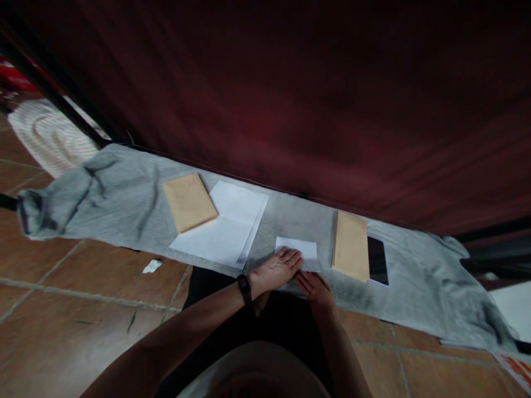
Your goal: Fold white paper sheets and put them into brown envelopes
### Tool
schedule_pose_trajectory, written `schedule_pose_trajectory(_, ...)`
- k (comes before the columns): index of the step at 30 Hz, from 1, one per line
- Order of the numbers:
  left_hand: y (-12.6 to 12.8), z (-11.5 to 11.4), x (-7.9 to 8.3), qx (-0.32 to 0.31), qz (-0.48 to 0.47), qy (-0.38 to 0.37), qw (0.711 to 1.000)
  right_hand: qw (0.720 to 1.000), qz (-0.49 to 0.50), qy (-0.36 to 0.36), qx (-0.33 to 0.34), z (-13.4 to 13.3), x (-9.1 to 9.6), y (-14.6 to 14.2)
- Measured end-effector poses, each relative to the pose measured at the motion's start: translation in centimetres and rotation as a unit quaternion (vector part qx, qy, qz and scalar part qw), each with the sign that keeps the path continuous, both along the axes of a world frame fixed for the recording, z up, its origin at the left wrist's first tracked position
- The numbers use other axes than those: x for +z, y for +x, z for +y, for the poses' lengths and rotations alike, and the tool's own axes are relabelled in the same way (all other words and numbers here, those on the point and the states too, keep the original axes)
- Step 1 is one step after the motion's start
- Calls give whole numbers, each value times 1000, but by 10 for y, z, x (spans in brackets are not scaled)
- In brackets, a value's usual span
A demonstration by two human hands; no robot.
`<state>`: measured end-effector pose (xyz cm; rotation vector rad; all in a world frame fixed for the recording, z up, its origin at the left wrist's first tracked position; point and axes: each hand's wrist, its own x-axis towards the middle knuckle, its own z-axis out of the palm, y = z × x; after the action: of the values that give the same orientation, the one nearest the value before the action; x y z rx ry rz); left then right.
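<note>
A small folded white paper (299, 250) lies on a grey cloth (124, 204) spread over the floor. My left hand (277, 270), with a dark watch on its wrist, rests flat on the paper's near left part, fingers stretched out. My right hand (314, 286) sits at the paper's near edge, fingers extended and touching it. Left of the paper is a stack of white sheets (224, 226) with a tan envelope (189, 202) partly on top. Right of it lies another tan envelope (350, 245).
A dark phone (377, 260) lies beside the right envelope. A dark red curtain (290, 99) hangs behind the cloth. The floor is brown tile (83, 298), with a white scrap (151, 266) near the cloth's front edge. Striped fabric (50, 138) lies at the far left.
</note>
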<state>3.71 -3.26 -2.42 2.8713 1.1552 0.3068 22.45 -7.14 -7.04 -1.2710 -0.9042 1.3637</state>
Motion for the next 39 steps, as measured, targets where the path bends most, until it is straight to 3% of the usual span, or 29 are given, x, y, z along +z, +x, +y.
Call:
schedule_pose_trajectory(2, 0, -2, -1, -3, 4, 4, 1000, 995, 53, -79, 6, -5, 7, 5)
schedule_pose_trajectory(5, 2, -5, -5, 4, 6, 10, 1000, 987, 52, -153, 27, -12, 17, 12)
schedule_pose_trajectory(7, 4, -7, -6, 8, 7, 17, 1000, 992, -11, -120, 29, -15, 21, 16)
schedule_pose_trajectory(10, 6, -8, -8, 4, 19, 30, 999, 979, -199, 43, 28, -13, 19, 18)
schedule_pose_trajectory(12, 7, -8, -8, 2, 26, 36, 999, 924, -341, 167, 50, -8, 15, 16)
schedule_pose_trajectory(14, 7, -9, -9, 6, 28, 33, 999, 850, -457, 248, 85, -4, 9, 13)
schedule_pose_trajectory(17, 6, -9, -12, 14, 21, 15, 1000, 753, -575, 300, 113, -2, 1, 7)
schedule_pose_trajectory(20, 2, -9, -19, 15, -9, -14, 1000, 707, -626, 309, 115, -4, -3, 6)
schedule_pose_trajectory(28, -5, -10, -27, 55, -43, -13, 998, 742, -589, 297, 122, 23, 7, 0)
schedule_pose_trajectory(34, -2, -14, -33, 54, -41, 23, 997, 723, -601, 295, 169, 49, 13, -29)
schedule_pose_trajectory(39, -3, -14, -31, 67, -38, 29, 997, 699, -634, 288, 164, 50, 4, -24)
